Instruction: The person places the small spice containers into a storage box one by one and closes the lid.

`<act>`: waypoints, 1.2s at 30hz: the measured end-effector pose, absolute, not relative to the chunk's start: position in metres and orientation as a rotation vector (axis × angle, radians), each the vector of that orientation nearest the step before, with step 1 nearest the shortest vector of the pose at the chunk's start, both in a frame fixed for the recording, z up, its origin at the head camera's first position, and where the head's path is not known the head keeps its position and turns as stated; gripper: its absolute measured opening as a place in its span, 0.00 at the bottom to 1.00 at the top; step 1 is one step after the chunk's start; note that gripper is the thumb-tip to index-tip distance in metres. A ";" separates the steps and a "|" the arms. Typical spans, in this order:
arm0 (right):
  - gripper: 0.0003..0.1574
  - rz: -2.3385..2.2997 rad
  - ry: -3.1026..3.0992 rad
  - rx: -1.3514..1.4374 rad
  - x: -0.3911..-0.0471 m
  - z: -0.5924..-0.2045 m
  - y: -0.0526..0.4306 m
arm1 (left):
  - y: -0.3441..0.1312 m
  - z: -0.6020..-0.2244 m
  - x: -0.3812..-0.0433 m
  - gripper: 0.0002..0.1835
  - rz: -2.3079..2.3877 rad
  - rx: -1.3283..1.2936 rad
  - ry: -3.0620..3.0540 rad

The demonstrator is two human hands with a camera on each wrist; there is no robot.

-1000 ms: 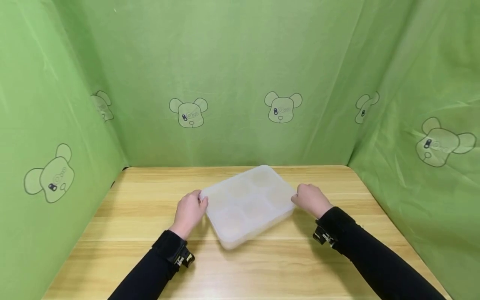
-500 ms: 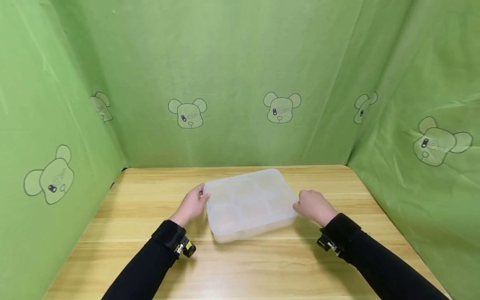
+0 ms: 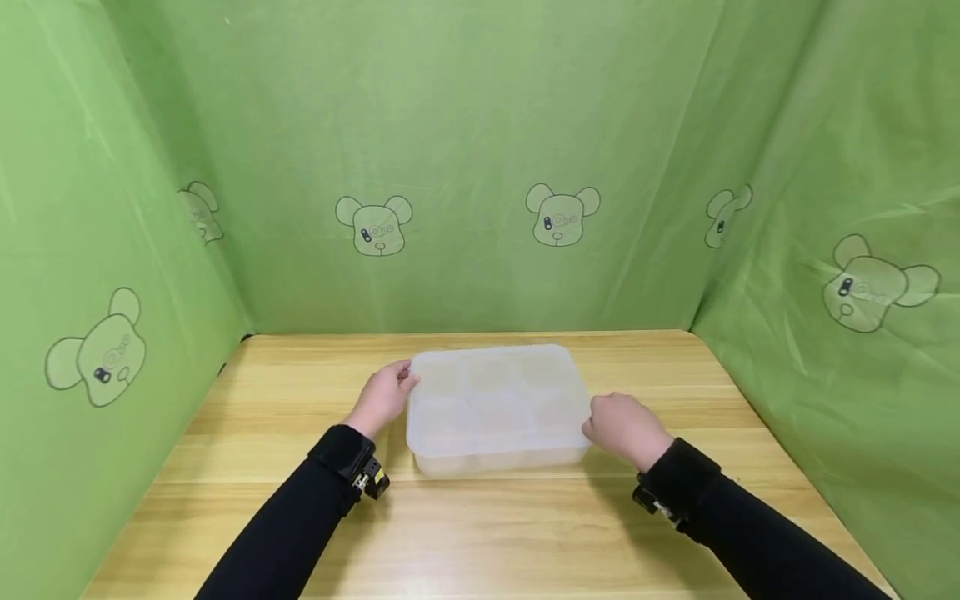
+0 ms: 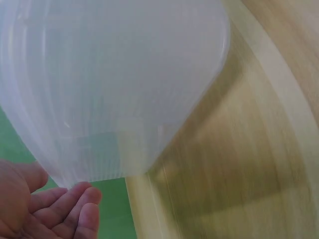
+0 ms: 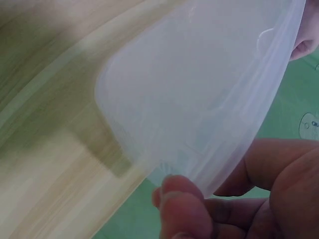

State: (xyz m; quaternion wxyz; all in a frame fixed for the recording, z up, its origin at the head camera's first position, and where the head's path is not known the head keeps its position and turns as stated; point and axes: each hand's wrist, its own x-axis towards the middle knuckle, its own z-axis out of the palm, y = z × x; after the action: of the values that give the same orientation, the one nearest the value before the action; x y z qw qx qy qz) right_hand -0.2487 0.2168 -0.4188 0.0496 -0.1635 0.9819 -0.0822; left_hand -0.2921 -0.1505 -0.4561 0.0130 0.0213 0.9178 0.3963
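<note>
A translucent white plastic storage box with a frosted lid lies between my two hands, its long side facing me. Several compartments show faintly through the lid. At its far left corner my left hand pinches the rim between thumb and fingers. My right hand grips the rim of the right short side with curled fingers. In the left wrist view the box's wall fills the upper part, with the fingertips at its edge. The right wrist view has the thumb and fingers at the rim of the box.
The box is over a light wood table. Green cloth printed with bear heads hangs behind the table and along both sides. Black sleeves cover both forearms, each with a small camera at the wrist.
The box has turned from a slant to nearly square with the table's edge. My left hand has moved away from me, my right hand a little towards me, both keeping hold.
</note>
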 end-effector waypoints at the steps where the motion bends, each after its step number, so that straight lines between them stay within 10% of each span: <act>1: 0.16 -0.255 2.988 -0.497 -0.248 -0.419 0.216 | -0.151 -0.456 -0.293 0.27 1.225 0.065 2.868; 36: 0.16 -0.385 3.195 -0.532 -0.240 -0.442 0.215 | -0.134 -0.455 -0.215 0.21 0.535 0.253 3.402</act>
State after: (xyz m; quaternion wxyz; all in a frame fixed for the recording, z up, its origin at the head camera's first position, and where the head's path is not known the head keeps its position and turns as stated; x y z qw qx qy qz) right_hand -0.2403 0.2151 -0.4418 -0.0600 -0.1627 0.9778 -0.1180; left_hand -0.2148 -0.1340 -0.4551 -0.1553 0.0724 0.9733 0.1530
